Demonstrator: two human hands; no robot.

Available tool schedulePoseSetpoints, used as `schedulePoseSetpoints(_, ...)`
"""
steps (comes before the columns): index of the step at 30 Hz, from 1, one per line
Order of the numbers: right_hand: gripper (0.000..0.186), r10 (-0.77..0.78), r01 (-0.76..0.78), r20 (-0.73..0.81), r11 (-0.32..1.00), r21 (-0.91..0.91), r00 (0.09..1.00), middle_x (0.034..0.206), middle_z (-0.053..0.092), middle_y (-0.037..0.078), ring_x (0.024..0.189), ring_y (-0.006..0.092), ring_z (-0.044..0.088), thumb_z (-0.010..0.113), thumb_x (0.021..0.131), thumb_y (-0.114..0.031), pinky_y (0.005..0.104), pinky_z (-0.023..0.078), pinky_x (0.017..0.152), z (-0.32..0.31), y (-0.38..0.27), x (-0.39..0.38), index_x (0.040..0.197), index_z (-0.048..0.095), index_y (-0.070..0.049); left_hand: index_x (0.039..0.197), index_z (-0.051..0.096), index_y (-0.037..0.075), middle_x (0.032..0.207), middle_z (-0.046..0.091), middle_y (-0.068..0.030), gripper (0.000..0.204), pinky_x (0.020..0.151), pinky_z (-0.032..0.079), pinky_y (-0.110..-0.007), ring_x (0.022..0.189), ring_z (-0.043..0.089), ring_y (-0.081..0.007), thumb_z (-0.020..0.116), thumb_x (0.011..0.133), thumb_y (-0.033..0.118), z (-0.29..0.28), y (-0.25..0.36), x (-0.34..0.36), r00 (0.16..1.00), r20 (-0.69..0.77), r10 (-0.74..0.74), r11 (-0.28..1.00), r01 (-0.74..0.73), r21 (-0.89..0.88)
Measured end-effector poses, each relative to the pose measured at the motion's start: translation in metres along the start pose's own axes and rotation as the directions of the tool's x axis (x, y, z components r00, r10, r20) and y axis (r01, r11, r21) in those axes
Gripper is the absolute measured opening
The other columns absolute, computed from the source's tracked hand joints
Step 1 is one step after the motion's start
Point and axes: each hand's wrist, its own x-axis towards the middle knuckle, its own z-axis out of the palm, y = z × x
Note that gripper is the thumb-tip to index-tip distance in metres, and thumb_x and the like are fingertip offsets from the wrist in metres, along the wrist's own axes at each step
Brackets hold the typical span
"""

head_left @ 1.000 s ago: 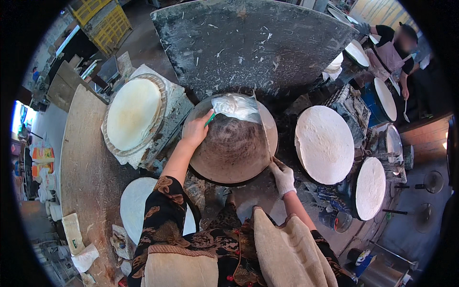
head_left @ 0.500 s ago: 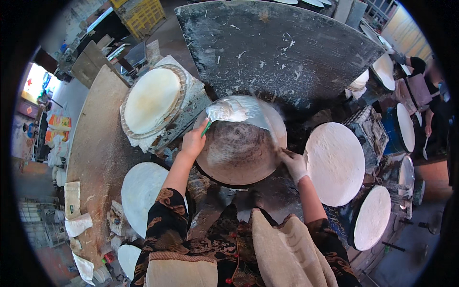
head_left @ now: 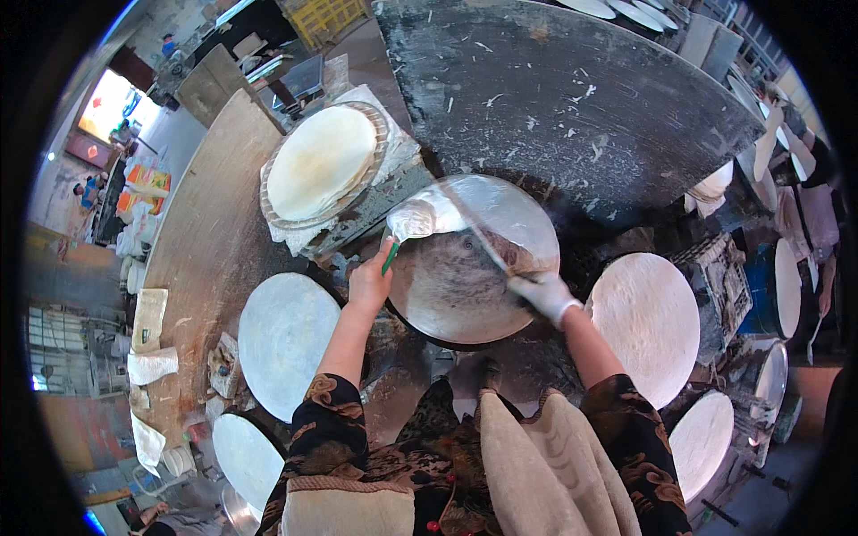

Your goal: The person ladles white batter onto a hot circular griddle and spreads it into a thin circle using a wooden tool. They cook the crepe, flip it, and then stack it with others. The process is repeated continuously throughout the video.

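Note:
In my left hand (head_left: 369,284) is a green-handled scoop (head_left: 390,256), its metal head (head_left: 411,219) coated in pale wet batter at the upper left of the round griddle (head_left: 429,304). My gloved right hand (head_left: 541,291) grips a long thin scraper (head_left: 483,237), slightly blurred, lying diagonally over the griddle from its upper left toward the right. A thin glossy pale layer (head_left: 509,205) covers much of the griddle's top and right; the dark surface shows in the middle.
Round plates with pale sheets surround me (head_left: 288,348), (head_left: 643,330). A sheet on a woven tray (head_left: 322,163) stands upper left. A dark panel (head_left: 563,98) rises behind the griddle; a curved wooden board (head_left: 192,232) runs left. A co-worker (head_left: 804,214) is at the far right.
My right hand and the scraper have swung from the griddle's right side to a diagonal across it. The pale layer spreads farther rightward. The view has turned, shifting the surroundings.

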Motion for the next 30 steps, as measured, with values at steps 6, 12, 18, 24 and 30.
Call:
schedulePoseSetpoints(6, 0.036, 0.009, -0.022, 0.154, 0.996, 0.086, 0.988, 0.092, 0.066, 0.006, 0.078, 0.0107, 0.054, 0.066, 0.083, -0.027, 0.0254, 0.040, 0.071, -0.031, -0.004, 0.012, 0.108, 0.065, -0.002, 0.132, 0.047, 0.022, 0.076, 0.062, -0.0214, 0.060, 0.058, 0.048, -0.047, 0.068, 0.061, -0.0391, 0.062, 0.076, 0.006, -0.013, 0.001, -0.041, 0.981, -0.046, -0.190, 0.982, 0.190, -0.007)
schedulePoseSetpoints(12, 0.035, 0.042, -0.043, 0.069, 0.999, 0.002, 0.997, 0.087, 0.065, 0.005, 0.070, 0.0102, 0.053, 0.066, 0.082, -0.025, 0.0241, 0.040, 0.063, -0.041, -0.028, 0.032, 0.109, 0.064, -0.002, 0.129, 0.051, 0.017, 0.073, 0.061, -0.0226, 0.057, 0.058, 0.047, -0.045, 0.066, 0.061, -0.0390, 0.063, 0.075, 0.004, -0.007, 0.030, -0.061, 0.972, -0.138, -0.192, 0.981, 0.185, -0.063)
schedulePoseSetpoints(18, 0.035, -0.092, 0.117, 0.258, 0.989, -0.086, 0.962, 0.086, 0.066, 0.007, 0.070, 0.0134, 0.061, 0.067, 0.082, -0.023, 0.0258, 0.046, 0.057, -0.026, 0.001, 0.038, 0.110, 0.063, -0.003, 0.133, 0.047, 0.014, 0.081, 0.062, -0.0251, 0.059, 0.058, 0.048, -0.042, 0.068, 0.061, -0.0394, 0.062, 0.077, 0.003, -0.007, 0.038, -0.099, 0.923, -0.090, -0.374, 0.923, 0.362, -0.132)
schedulePoseSetpoints(24, 0.041, 0.151, -0.158, 0.165, 0.987, 0.025, 0.975, 0.073, 0.062, 0.010, 0.048, 0.0143, 0.054, 0.066, 0.084, -0.027, 0.0247, 0.039, 0.039, -0.055, -0.048, 0.074, 0.111, 0.059, 0.003, 0.131, 0.048, 0.009, 0.085, 0.062, -0.0259, 0.057, 0.060, 0.050, -0.040, 0.073, 0.063, -0.0397, 0.062, 0.077, 0.000, -0.009, 0.052, -0.132, 0.930, -0.132, -0.343, 0.929, 0.316, -0.192)
schedulePoseSetpoints(30, 0.038, 0.256, -0.088, 0.392, 0.913, -0.398, 0.884, 0.077, 0.061, 0.002, 0.063, 0.0090, 0.049, 0.070, 0.081, -0.034, 0.0255, 0.041, 0.056, -0.054, -0.052, 0.059, 0.103, 0.068, -0.003, 0.131, 0.048, 0.009, 0.084, 0.062, -0.0241, 0.056, 0.062, 0.050, -0.045, 0.073, 0.061, -0.0407, 0.060, 0.077, 0.002, -0.007, 0.063, -0.156, 0.936, -0.143, -0.322, 0.933, 0.288, -0.215)
